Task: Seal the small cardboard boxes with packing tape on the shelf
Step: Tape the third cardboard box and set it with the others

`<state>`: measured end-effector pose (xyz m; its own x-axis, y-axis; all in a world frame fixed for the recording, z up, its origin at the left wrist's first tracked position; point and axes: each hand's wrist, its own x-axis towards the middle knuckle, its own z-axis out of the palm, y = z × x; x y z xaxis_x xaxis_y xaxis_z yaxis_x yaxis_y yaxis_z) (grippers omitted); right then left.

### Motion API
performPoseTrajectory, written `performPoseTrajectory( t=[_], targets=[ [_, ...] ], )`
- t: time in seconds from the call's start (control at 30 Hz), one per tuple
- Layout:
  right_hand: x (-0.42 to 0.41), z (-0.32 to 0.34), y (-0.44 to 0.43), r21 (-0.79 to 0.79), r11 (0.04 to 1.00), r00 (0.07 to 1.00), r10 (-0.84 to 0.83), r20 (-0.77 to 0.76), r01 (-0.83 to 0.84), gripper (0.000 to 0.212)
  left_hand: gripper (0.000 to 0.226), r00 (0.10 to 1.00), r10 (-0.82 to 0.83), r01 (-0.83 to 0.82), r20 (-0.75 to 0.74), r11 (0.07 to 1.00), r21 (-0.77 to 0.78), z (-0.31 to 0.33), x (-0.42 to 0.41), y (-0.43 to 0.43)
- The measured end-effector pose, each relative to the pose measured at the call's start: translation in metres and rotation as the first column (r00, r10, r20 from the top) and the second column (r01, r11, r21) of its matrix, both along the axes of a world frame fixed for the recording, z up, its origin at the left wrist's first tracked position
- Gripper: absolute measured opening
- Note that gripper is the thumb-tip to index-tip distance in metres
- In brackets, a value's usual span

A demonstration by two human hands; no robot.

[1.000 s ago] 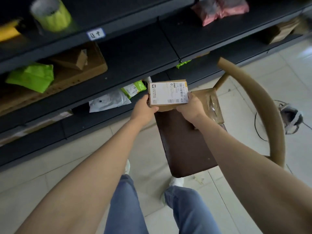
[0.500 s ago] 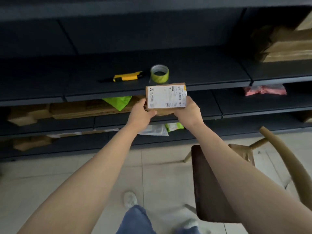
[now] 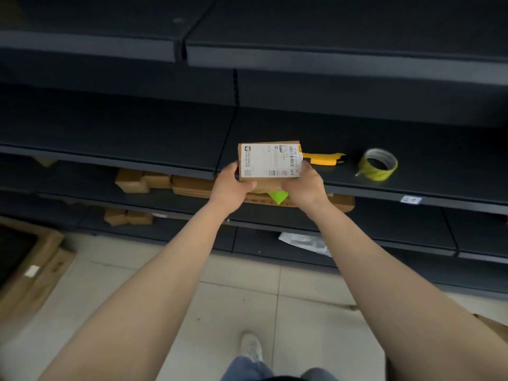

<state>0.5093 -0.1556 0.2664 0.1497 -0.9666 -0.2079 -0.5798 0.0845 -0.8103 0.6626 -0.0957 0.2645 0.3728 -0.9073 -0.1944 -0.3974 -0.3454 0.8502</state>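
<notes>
A small cardboard box (image 3: 269, 160) with a white shipping label on top is held over the front edge of the dark shelf (image 3: 165, 138). My left hand (image 3: 232, 187) grips its left side and my right hand (image 3: 303, 185) grips its right side. Just right of the box lies a yellow utility knife (image 3: 325, 158) on the shelf. Farther right stands a roll of yellow-green packing tape (image 3: 378, 164).
Flat cardboard and small brown boxes (image 3: 143, 180) lie on the shelf below, with a green bag (image 3: 279, 196). More small boxes (image 3: 127, 217) sit lower, and a white mailer (image 3: 305, 242) on the bottom shelf. A cardboard-framed panel (image 3: 30, 268) lies on the tiled floor at left.
Both hands carried the box up from the chair to the tape shelf. The view swung left, so the chair is out of sight and the knife and tape now lie to the box's right.
</notes>
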Motion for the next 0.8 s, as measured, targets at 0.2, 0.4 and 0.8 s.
performPoseTrajectory(
  t=[0.2, 0.4, 0.8],
  targets=[
    [0.036, -0.004, -0.017, 0.027, 0.999, 1.000, 0.029, -0.006, -0.028, 0.042, 0.043, 0.998, 0.062, -0.062, -0.033, 0.998, 0.006, -0.003, 0.032, -0.008],
    [0.054, -0.011, -0.046, 0.068, 0.995, 0.997, 0.072, -0.034, -0.070, 0.047, 0.041, 0.996, 0.084, -0.083, -0.034, 0.996, 0.020, -0.007, 0.045, -0.031],
    [0.071, -0.014, -0.091, 0.122, 0.983, 0.972, 0.157, -0.173, -0.137, 0.062, 0.049, 0.981, 0.191, -0.185, -0.035, 0.974, 0.130, -0.019, 0.056, -0.077]
  ],
)
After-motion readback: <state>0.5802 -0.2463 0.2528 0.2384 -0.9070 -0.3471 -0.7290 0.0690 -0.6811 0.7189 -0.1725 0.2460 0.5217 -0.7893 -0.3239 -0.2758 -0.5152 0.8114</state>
